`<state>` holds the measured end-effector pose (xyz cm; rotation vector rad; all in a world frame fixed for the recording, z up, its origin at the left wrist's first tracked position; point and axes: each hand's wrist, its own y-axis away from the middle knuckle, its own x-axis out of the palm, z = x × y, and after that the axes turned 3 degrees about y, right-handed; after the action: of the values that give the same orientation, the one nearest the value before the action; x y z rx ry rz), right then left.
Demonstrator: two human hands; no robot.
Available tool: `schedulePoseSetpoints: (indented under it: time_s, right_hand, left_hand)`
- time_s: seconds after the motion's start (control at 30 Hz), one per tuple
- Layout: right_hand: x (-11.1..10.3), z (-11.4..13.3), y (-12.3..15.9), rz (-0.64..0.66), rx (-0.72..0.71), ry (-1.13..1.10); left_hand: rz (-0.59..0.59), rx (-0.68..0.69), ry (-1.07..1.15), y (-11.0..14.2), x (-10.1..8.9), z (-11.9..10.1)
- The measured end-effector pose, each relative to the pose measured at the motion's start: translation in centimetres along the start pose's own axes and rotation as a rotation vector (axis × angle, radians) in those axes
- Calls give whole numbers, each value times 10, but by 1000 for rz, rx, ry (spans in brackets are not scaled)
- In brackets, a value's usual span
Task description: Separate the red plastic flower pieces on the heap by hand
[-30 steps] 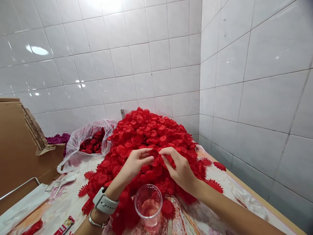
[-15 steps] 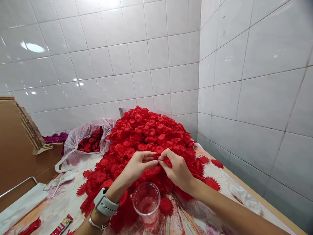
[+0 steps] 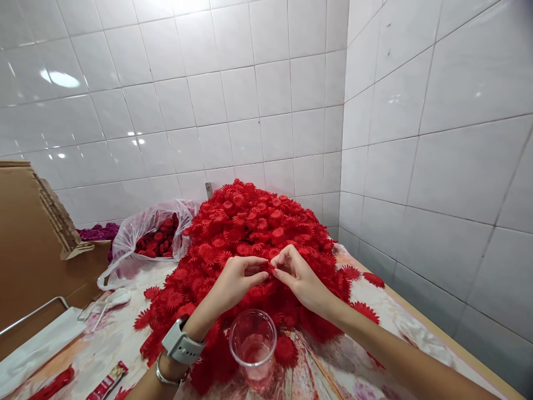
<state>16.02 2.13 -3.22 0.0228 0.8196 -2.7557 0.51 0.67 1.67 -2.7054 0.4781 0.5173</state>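
Observation:
Above the front of a large heap of red fringed flowers (image 3: pixel 254 222), my two hands meet fingertip to fingertip. My left hand (image 3: pixel 239 280), with a watch and a bangle at its wrist, pinches a small red flower (image 3: pixel 270 269) between thumb and fingers. From the other side, the thumb and forefinger of my right hand (image 3: pixel 303 280) close on the same flower; its details are mostly hidden by the fingers. Just below my hands stands a clear plastic cup (image 3: pixel 254 347), upright, with some clear liquid visible low inside.
Left of the heap lies an open clear plastic bag (image 3: pixel 125 239) of darker red flowers. Purple material (image 3: pixel 97 232) is behind a cardboard box (image 3: pixel 37 222). A red wrapper (image 3: pixel 107 382) lies on the patterned tablecloth (image 3: pixel 325 369). Tiled walls (image 3: pixel 233 94) enclose the table's back and right.
My right hand's fingers have lifted and spread slightly at the flower. My left hand keeps its pinch. The whole view has shifted a little, moving the scene slightly right.

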Motion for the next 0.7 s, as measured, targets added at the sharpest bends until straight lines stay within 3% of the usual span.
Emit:
schedulePoseSetpoints:
  time_s: [0.13,0.23,0.3,0.47,0.63,0.7]
  right_hand:
    - [-3,9,-2,22,15,45]
    - [-4,15,-2,29,1,125]
    - [-6,17,-2,7,-37,272]
    - [-10,10,-2,-27,-194,811]
    - [-5,8,1,-182,-479,763]
    - [-2,8,3,-201,-519,710]
  left_hand:
    - [-25,75,-179,0,-2,1]
    - [-185,139,-421,-1,-4,7]
    - [-280,147,-469,-3,-5,12]
    - [-271,114,-216,-6,-8,14]
    - [-186,38,3,-6,-4,10]
    - [-115,-1,97,-4,0,8]
